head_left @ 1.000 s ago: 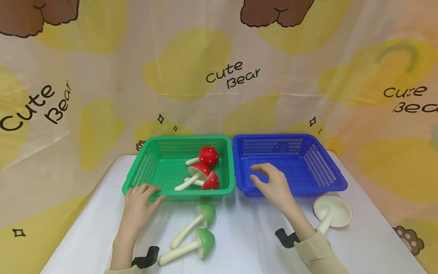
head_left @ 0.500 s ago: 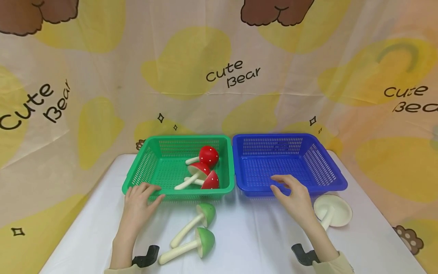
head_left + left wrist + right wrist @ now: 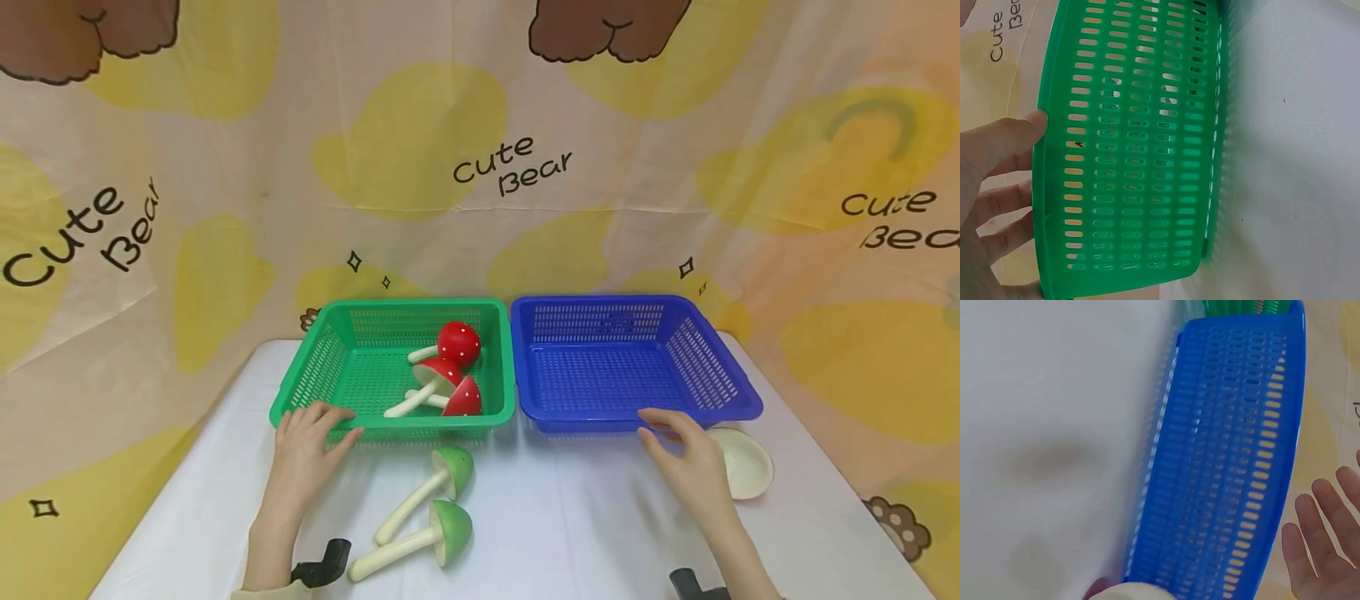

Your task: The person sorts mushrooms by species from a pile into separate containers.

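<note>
My left hand [image 3: 307, 458] holds the front rim of the green basket [image 3: 390, 422] near its left corner. In the left wrist view the thumb [image 3: 1025, 128] lies on the near side of the rim, with the other fingers passing behind it. Relaxed and holding nothing, my right hand [image 3: 693, 467] hovers at the front of the blue basket [image 3: 600, 387], partly covering an upturned toy mushroom with a cream underside [image 3: 750, 465]. Several red-capped toy mushrooms [image 3: 459, 343] lie in the green basket. Two green-capped toy mushrooms, one farther [image 3: 453, 471] and one nearer [image 3: 452, 532], lie before it.
Both baskets stand side by side on a white-covered table [image 3: 555, 517]. Behind hangs a printed fabric backdrop [image 3: 420, 150]. A black wrist mount [image 3: 326, 564] sits at my left wrist, and another [image 3: 693, 583] at my right.
My right hand has drawn back from over the blue basket toward the right and nearer me, and now covers the cream mushroom's stem. The left hand has stayed in place.
</note>
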A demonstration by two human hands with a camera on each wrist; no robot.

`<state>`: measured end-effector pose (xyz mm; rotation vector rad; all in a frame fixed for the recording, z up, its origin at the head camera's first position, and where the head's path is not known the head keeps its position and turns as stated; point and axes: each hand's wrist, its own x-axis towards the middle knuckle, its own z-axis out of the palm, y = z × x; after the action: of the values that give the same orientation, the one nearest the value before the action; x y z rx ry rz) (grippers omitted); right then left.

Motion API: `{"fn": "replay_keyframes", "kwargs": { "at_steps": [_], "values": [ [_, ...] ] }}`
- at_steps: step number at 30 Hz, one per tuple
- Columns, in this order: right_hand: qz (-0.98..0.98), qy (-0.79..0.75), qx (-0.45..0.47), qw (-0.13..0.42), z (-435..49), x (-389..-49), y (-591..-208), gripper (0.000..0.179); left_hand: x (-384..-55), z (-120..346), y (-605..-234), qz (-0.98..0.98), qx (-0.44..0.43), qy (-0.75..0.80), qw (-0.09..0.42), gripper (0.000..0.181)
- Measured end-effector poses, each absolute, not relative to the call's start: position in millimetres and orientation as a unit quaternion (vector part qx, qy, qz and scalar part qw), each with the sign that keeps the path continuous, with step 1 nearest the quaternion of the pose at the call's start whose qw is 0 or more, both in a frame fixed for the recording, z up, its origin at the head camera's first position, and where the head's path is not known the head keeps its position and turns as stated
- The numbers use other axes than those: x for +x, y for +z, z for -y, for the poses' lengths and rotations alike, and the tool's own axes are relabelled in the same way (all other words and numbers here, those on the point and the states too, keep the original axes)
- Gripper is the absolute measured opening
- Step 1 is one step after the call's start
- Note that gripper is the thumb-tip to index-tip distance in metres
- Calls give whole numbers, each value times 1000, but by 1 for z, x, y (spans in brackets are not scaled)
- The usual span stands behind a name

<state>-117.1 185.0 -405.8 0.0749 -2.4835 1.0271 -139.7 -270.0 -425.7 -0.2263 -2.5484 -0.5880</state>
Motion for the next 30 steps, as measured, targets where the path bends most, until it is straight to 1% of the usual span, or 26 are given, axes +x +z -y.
{"fn": "replay_keyframes", "kwargs": {
  "at_steps": [10, 25, 28, 30],
  "values": [
    [891, 369, -11, 265, -212, -108, -420, 23, -139, 269, -425, 939, -78, -218, 252, 26],
    [919, 315, -100, 215, -255, -93, -436, 26, -139, 269, -425, 940, -79, -217, 250, 25],
    [922, 312, -113, 198, -260, -92, -438, 27, -139, 269, -425, 940, -80, -218, 249, 25],
    [927, 306, -125, 178, -263, -91, -439, 28, -139, 269, -425, 940, -80, -219, 249, 25]
  ]
}}
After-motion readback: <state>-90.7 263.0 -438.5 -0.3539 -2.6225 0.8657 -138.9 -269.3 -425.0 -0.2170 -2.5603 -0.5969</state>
